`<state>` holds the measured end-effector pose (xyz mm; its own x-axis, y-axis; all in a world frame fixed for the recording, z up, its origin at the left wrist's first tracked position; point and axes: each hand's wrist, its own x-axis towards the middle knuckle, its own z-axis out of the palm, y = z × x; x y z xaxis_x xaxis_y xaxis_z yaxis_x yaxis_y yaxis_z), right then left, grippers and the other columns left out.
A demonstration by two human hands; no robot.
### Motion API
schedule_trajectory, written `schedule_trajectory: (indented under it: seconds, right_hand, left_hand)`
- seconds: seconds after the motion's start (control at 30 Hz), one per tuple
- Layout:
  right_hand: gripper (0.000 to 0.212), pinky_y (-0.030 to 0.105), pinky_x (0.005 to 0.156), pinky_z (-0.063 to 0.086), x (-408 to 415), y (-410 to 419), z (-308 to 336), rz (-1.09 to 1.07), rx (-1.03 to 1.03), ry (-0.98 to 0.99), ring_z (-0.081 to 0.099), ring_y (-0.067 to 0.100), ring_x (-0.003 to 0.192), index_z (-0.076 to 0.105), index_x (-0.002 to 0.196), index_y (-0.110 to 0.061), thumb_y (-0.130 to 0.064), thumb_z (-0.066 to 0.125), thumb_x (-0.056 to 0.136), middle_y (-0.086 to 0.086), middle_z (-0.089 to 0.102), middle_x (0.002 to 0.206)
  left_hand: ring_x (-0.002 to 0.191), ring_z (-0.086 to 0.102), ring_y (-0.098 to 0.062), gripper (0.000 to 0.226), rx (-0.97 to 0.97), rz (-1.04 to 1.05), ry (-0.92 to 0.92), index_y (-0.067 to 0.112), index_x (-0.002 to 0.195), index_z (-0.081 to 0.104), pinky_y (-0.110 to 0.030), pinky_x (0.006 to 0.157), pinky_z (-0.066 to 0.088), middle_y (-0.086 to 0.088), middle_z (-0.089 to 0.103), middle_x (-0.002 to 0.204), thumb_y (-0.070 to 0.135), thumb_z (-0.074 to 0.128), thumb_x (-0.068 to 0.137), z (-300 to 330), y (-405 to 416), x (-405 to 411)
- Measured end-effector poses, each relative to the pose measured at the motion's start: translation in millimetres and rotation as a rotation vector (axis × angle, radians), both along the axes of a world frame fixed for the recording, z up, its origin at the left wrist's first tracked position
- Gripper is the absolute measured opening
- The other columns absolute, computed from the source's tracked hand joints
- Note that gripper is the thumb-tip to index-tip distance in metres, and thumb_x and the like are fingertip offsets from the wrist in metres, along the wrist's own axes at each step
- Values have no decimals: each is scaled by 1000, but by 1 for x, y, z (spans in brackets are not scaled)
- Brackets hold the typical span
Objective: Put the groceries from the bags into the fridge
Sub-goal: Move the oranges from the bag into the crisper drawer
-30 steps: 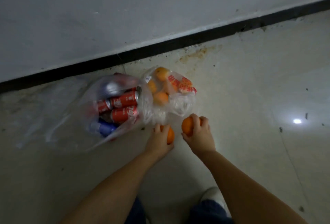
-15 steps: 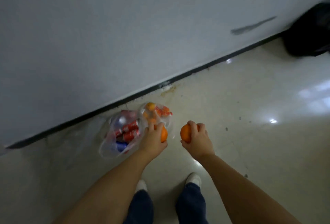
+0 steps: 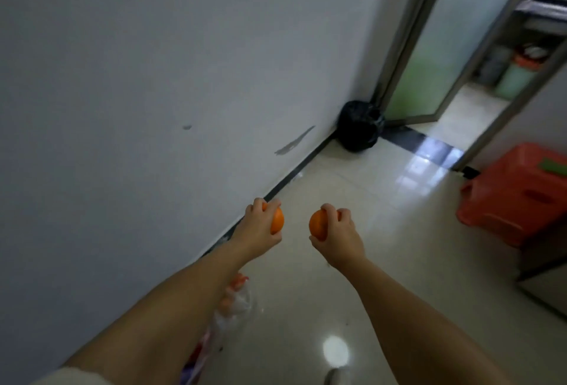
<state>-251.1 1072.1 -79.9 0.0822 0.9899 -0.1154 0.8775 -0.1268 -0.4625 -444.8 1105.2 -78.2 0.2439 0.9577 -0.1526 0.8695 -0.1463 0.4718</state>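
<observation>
My left hand grips an orange, held out in front of me above the floor. My right hand grips a second orange beside it, a short gap between the two. Under my left forearm, the clear plastic grocery bags lie on the floor by the wall, mostly hidden by the arm. No fridge is in view.
A white wall with a black skirting runs along the left. A black rubbish bag sits in the corner by a glass door. An orange plastic stool stands at the right. Glossy tiled floor lies ahead.
The view has swung up and to the right, away from the bags, towards the doorway. Both hands have risen with their oranges and the bags now lie below my left arm.
</observation>
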Motion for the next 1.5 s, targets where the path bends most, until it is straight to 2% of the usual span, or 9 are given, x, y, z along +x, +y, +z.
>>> schedule_trajectory:
  seconds: [0.17,0.37,0.6,0.77,0.93,1.07,1.2,1.33,1.5]
  right_hand:
    - [71,35,86,51,52,-32,56,-166,129,27,47,27,116,27,138,-29,-39,69,81,6,30,137]
    - [73,39,87,51,164,-94,103,-348,193,-21,49,29,113,29,138,-28,-39,70,79,6,32,135]
    - [78,41,89,48,343,-216,147,-570,269,-134,46,33,116,27,144,-24,-37,69,80,9,33,135]
    - [79,40,88,48,470,-317,168,-688,244,-269,44,31,121,24,147,-24,-41,66,81,10,30,139]
    - [81,38,88,49,562,-375,182,-814,274,-329,43,28,123,20,147,-24,-42,66,83,8,27,142]
    - [86,39,91,50,629,-385,183,-894,269,-331,40,28,127,14,149,-22,-43,65,83,8,25,145]
    - [93,39,96,47,704,-372,193,-923,258,-380,38,27,130,9,151,-16,-45,65,83,7,24,147]
    - [87,37,98,46,787,-358,219,-985,268,-413,40,25,130,17,148,-15,-45,66,82,5,26,146]
    - [85,37,95,46,892,-347,254,-1153,411,-359,42,29,126,23,145,-11,-43,69,81,9,29,141]
  left_hand:
    - [122,40,-31,65,94,-126,-49,24,139,31,-42,95,48,-10,30,137,29,65,83,62,2,59]
    - [124,40,-29,66,156,-315,-121,24,139,32,-40,99,45,-8,31,137,28,66,83,110,-36,181]
    - [119,43,-31,64,222,-523,-244,24,136,36,-43,96,47,-9,36,133,29,67,80,155,-112,397]
    - [114,47,-31,63,177,-686,-388,28,130,39,-44,94,48,-7,39,126,32,69,75,167,-194,548]
    - [115,46,-28,61,85,-806,-442,27,132,37,-41,94,47,-6,36,128,29,66,78,186,-245,668]
    - [116,48,-30,67,28,-865,-491,26,135,33,-44,96,48,-7,36,128,31,66,77,194,-251,749]
    - [120,46,-32,77,-1,-838,-537,19,142,24,-47,98,46,-10,33,137,31,65,78,211,-234,836]
    - [119,47,-31,75,-11,-884,-579,18,140,26,-47,97,48,-10,33,137,31,66,78,243,-209,936]
    - [122,46,-31,83,-17,-929,-671,12,145,21,-47,99,47,-12,33,140,35,67,80,283,-189,1056]
